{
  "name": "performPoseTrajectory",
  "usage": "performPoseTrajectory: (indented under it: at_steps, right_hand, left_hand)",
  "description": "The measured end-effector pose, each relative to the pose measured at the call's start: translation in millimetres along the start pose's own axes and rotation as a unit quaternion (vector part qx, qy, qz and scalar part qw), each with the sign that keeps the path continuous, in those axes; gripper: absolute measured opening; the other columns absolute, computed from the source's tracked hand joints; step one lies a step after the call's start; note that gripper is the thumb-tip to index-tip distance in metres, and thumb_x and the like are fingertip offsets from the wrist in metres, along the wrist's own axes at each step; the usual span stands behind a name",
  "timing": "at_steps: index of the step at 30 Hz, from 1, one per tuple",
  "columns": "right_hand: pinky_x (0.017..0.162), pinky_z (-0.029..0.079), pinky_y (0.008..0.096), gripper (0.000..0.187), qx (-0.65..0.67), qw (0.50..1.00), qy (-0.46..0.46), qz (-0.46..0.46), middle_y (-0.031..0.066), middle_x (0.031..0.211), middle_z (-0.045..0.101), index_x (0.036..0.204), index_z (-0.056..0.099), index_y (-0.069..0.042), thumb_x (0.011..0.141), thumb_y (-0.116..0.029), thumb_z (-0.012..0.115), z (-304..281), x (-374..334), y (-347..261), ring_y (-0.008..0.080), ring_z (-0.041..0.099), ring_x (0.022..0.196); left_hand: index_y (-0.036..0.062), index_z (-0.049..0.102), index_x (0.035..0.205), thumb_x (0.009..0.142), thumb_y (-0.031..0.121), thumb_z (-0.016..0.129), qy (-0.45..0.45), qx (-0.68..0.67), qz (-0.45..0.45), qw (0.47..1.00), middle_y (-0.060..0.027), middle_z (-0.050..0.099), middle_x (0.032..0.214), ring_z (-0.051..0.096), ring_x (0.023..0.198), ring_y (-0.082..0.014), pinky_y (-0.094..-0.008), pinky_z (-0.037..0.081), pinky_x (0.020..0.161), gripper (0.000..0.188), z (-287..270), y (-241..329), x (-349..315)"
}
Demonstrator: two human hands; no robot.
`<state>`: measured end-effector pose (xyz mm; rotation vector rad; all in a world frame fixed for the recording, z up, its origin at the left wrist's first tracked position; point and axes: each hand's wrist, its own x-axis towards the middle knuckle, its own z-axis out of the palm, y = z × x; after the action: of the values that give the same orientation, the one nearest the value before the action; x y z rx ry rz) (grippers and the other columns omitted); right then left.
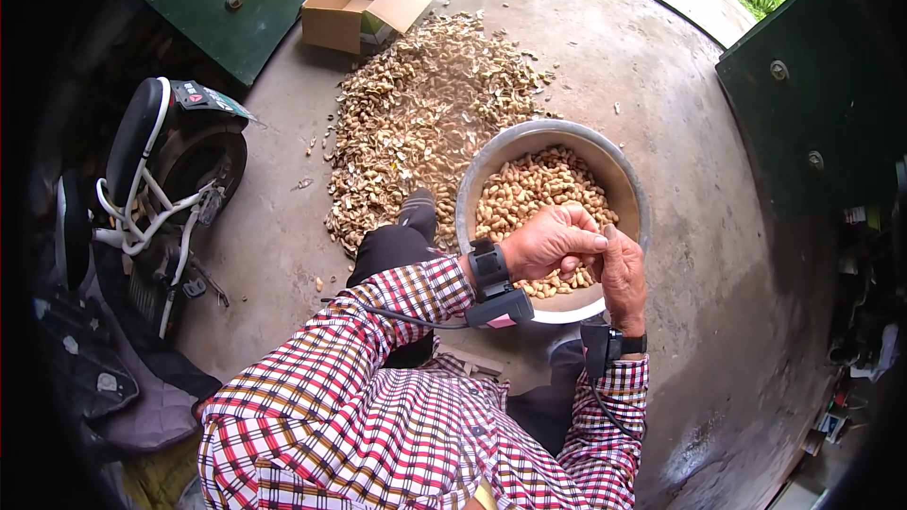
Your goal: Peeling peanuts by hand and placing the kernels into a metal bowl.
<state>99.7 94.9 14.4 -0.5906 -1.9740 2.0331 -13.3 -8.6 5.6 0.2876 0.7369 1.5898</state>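
Peanuts in basin beside shells

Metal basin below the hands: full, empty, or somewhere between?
Somewhere between: unshelled peanuts lie heaped inside the metal basin, while a bare band of its inner wall shows around them.

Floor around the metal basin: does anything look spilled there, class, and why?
Yes: peanut shells lie loose in a broad heap on the concrete floor, beyond and left of the metal basin. They look spilled because nothing contains them, though an open cardboard box stands beside them.
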Motion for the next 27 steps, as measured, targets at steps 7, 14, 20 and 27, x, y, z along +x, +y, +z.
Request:
performPoseTrajectory:
  at_steps: [7, 14, 20, 27]
  right_hand:
    - [0.043, 0.026, 0.016, 0.032, 0.015, 0.999, 0.042, 0.007, -0.0053, 0.059, 0.045, 0.069, 0.05, -0.006, 0.092, -0.026, 0.041, 5, -1, 5, 0.0004, 0.035, 0.05]
    - [0.045, 0.028, 0.0193, 0.032, -0.105, 0.985, 0.107, -0.081, -0.0048, 0.058, 0.043, 0.067, 0.048, -0.005, 0.092, -0.024, 0.042, 8, -4, 10, 0.0026, 0.035, 0.052]
    - [0.044, 0.028, 0.0201, 0.032, -0.109, 0.986, 0.103, -0.067, -0.005, 0.057, 0.042, 0.067, 0.048, -0.005, 0.092, -0.023, 0.041, 11, -3, 5, 0.0027, 0.035, 0.051]
    - [0.045, 0.04, 0.0248, 0.026, -0.209, 0.961, 0.141, -0.118, 0.0058, 0.058, 0.057, 0.069, 0.052, -0.001, 0.088, -0.018, 0.05, 15, -2, 5, 0.009, 0.052, 0.05]
  left_hand:
    - [0.0011, 0.054, 0.079, 0.083, 0.011, 0.056, -0.002, -0.067, 0.012, 0.998, -0.0032, 0.053, 0.062, 0.045, 0.041, -0.0042, -0.0189, 0.04, 0.035, 0.01, -3, -11, 2]
    - [0.002, 0.053, 0.081, 0.084, 0.012, 0.054, -0.001, -0.117, -0.009, 0.993, -0.0032, 0.053, 0.068, 0.046, 0.045, -0.0029, -0.0186, 0.041, 0.039, 0.011, -6, -21, 3]
    - [0.0036, 0.052, 0.079, 0.086, 0.013, 0.05, 0.018, -0.069, 0.003, 0.997, -0.0012, 0.051, 0.066, 0.043, 0.045, -0.003, -0.0191, 0.04, 0.038, 0.012, -5, -18, 3]
    - [0.0037, 0.05, 0.076, 0.085, 0.015, 0.049, 0.053, -0.062, -0.004, 0.997, -0.0005, 0.049, 0.062, 0.041, 0.042, -0.0044, -0.019, 0.034, 0.035, 0.014, -3, -16, 4]
